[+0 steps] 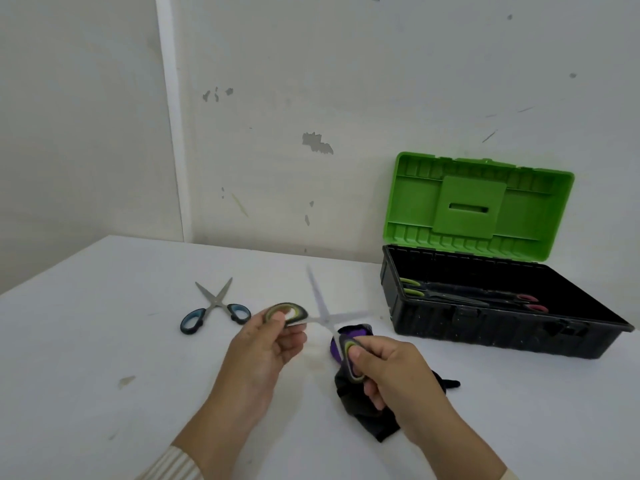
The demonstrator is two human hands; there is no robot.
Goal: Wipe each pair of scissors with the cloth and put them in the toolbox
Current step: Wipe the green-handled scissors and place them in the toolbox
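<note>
2 scissor prs [464, 295] in open toolbox [485, 329].

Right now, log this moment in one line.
left hand, right hand: each grips a handle of green-handled scissors, blades spread | cloth: under right hand | blue-handled scissors: on table | toolbox: open, two pairs inside

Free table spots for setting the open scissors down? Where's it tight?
Bare table left of and in front of the blue-handled scissors, the strip by the wall between them and the toolbox, and that box's near floor. Crowded: centre, where the left hand and right hand hold the green-handled scissors at the cloth.
</note>
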